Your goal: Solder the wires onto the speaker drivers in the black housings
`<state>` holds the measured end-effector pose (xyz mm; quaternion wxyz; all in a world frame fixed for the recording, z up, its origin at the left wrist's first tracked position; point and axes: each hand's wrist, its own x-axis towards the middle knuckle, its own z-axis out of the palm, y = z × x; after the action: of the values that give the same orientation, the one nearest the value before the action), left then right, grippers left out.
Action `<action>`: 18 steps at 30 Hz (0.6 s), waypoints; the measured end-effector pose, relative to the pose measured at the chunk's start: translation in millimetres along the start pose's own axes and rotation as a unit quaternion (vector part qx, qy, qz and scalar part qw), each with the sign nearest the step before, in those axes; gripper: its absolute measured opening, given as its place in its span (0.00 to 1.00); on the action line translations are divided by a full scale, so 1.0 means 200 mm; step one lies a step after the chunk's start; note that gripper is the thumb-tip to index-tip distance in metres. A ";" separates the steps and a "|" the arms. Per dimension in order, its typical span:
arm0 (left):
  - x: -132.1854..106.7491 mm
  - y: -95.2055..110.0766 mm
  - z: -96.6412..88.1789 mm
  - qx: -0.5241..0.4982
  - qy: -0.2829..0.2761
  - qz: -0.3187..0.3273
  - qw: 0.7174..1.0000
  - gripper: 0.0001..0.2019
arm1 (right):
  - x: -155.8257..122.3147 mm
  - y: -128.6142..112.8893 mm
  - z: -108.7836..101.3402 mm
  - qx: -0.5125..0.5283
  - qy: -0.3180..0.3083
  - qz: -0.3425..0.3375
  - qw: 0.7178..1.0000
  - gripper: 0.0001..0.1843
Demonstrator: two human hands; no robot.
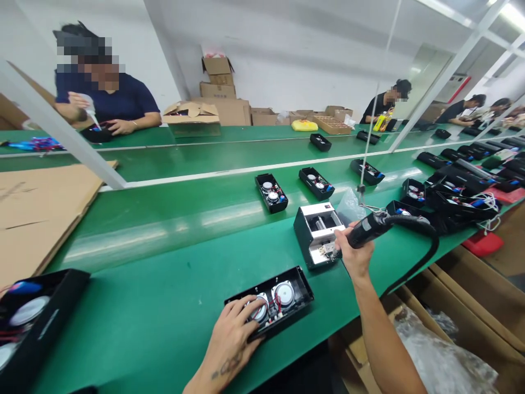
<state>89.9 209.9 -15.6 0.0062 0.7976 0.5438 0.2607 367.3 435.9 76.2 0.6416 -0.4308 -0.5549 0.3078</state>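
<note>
In front of me on the green bench lies an open black speaker housing [303, 287] with two round silver speaker drivers [284, 295] and red wires inside. My left hand [240, 323] grips its left end, fingers over the inside and thumb at the near wall. My right hand [356, 254] is closed around a black electric screwdriver [367, 230], which hangs from a cord. The screwdriver's tip points down at the front of a screw feeder [303, 230], a black box with a silver top. The tip itself is partly hidden by the hand.
Beyond the feeder, open speaker housings [271, 192] lie on a green conveyor belt [172, 213]. More housings [447, 202] are piled at right. Cardboard [45, 202] lies at left, near another housing [45, 323]. Cartons with plastic bags [443, 350] stand below the bench. A co-worker [110, 98] sits opposite.
</note>
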 end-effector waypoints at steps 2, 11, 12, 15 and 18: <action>0.00 0.00 0.00 0.001 -0.001 0.007 1.000 0.05 | -0.03 -0.02 -0.01 -0.006 -0.042 0.024 0.999 0.20; -0.02 0.04 0.01 -0.025 -0.014 -0.040 0.999 0.08 | -0.45 -0.31 0.01 0.299 -0.200 0.062 0.931 0.25; -0.02 0.04 0.02 -0.027 -0.014 -0.046 0.998 0.10 | -0.51 -0.34 0.04 0.330 -0.217 0.056 0.917 0.23; -0.02 0.06 0.02 -0.028 -0.029 -0.051 0.998 0.12 | -0.64 -0.40 0.16 0.367 -0.258 0.055 0.892 0.16; -0.02 0.06 0.01 -0.029 -0.040 -0.051 0.998 0.11 | -0.73 -0.40 0.26 0.363 -0.287 0.063 0.884 0.15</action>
<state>100.4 201.6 -14.7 0.0637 0.7783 0.5752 0.2436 280.8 283.9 82.0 0.5454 -0.0942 -0.5358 0.6377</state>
